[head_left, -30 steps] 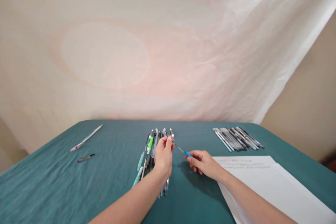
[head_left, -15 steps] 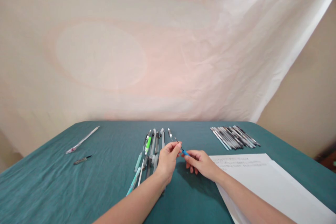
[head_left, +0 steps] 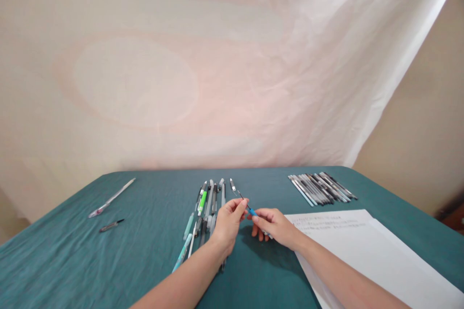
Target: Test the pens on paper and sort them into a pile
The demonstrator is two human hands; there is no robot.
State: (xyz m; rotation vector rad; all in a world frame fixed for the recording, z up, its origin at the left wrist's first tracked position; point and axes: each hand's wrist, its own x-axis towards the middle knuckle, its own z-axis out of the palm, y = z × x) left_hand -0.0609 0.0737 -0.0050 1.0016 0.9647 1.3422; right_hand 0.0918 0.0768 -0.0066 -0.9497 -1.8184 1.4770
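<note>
My left hand (head_left: 228, 224) and my right hand (head_left: 273, 226) meet over the teal tablecloth (head_left: 145, 256), both pinching a thin pen with a blue grip (head_left: 251, 211). The left fingers close on its dark slim end, the right fingers on the blue part. Just behind and under the left hand lies a heap of several pens (head_left: 208, 205), one with a green barrel.
A row of several dark and grey pens (head_left: 321, 188) lies at the back right. White paper with writing (head_left: 362, 251) covers the right front. At the left lie a clear pen (head_left: 111, 198) and a short dark piece (head_left: 110, 225). A pale sheet hangs behind.
My left hand has slid along the thin pen toward the right hand, so the two hands now nearly touch. The view has shifted slightly.
</note>
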